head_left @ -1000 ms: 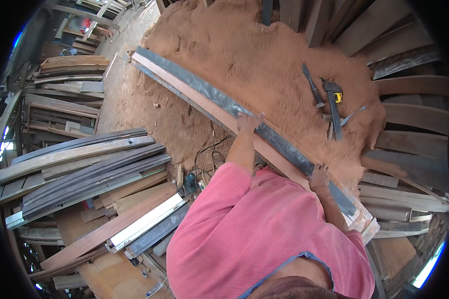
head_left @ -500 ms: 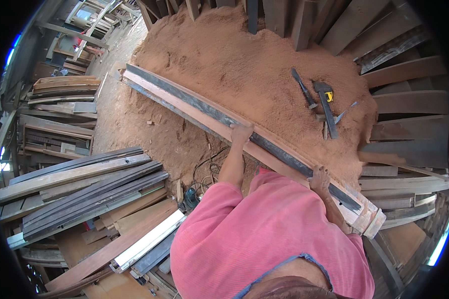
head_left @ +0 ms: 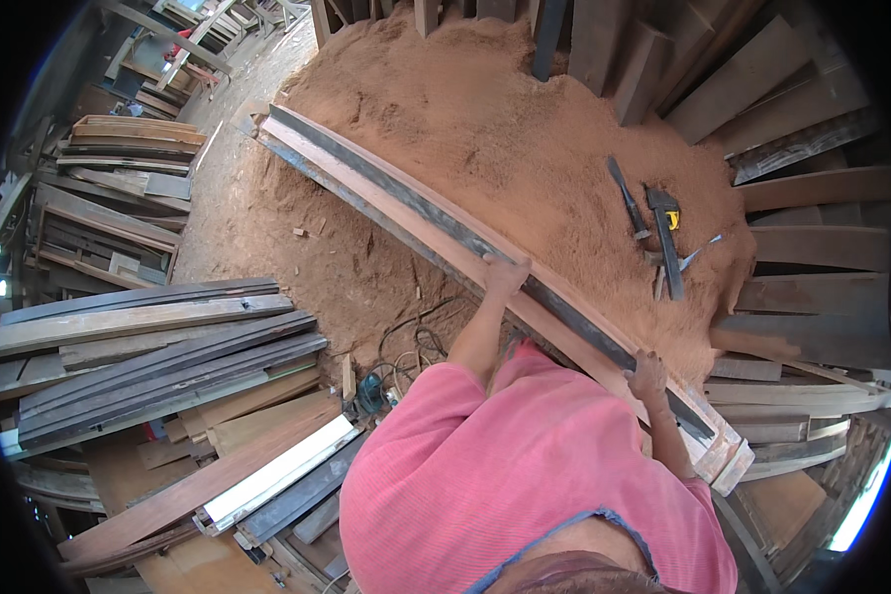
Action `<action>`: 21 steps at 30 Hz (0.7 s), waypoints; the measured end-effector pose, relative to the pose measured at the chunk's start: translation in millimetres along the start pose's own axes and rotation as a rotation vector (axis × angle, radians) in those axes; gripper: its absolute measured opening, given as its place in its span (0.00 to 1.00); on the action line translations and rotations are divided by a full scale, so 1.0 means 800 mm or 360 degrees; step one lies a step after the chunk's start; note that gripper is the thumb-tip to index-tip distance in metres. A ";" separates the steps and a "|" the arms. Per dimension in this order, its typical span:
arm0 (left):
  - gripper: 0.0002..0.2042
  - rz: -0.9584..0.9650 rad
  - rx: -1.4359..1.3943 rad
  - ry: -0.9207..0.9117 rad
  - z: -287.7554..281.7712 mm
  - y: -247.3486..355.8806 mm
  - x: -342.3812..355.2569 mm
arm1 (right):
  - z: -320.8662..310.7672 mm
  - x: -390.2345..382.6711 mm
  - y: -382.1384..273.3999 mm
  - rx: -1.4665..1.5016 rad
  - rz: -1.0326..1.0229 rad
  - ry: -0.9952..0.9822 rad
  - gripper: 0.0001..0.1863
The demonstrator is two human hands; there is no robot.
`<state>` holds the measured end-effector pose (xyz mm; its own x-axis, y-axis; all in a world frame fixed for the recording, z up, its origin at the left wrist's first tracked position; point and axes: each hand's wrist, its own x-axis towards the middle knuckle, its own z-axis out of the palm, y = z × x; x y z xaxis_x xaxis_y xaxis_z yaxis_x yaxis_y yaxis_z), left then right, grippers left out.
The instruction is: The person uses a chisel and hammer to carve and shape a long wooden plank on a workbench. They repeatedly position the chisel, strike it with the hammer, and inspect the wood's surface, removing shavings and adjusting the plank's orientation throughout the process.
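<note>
A long wooden beam (head_left: 396, 213) lies on reddish sawdust (head_left: 436, 109), with a dark strip (head_left: 576, 319) lengthwise along its top. The left hand (head_left: 506, 275) rests over the strip near the beam's middle, the right hand (head_left: 648, 376) closer to the beam's lower-right end; both have bent fingers, but whether they pinch the strip I cannot tell. Beyond the beam, a yellow item (head_left: 673, 220) touches a dark tool (head_left: 665, 247); any lettering is too small to read. A teal power tool (head_left: 369, 394) sits on the beam's near side.
</note>
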<state>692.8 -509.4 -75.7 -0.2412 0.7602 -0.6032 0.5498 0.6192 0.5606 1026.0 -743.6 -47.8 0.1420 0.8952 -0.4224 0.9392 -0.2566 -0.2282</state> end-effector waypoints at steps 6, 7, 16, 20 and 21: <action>0.49 0.0064 -0.0071 0.0036 0.000 -0.006 0.005 | 0.005 0.037 0.012 0.0358 -0.0321 -0.0170 0.29; 0.48 0.0089 -0.0034 -0.0019 -0.003 -0.001 0.006 | 0.016 0.034 0.016 0.0299 -0.0278 -0.0070 0.28; 0.31 -0.0097 -0.0301 -0.0221 -0.012 -0.021 0.011 | 0.030 -0.011 -0.031 -0.0024 0.0150 0.0091 0.23; 0.24 0.0339 -0.0621 -0.0234 -0.006 -0.058 -0.001 | 0.057 -0.027 -0.035 -0.0085 0.0200 0.0283 0.20; 0.23 0.0460 -0.0645 -0.0251 -0.005 -0.058 -0.007 | 0.062 -0.031 -0.033 -0.0099 0.0212 0.0326 0.20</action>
<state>665.2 -541.3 -96.3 0.0154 0.8918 -0.4521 0.2148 0.4387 0.8726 982.2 -777.4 -74.8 0.3203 0.9117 -0.2572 0.9244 -0.3601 -0.1254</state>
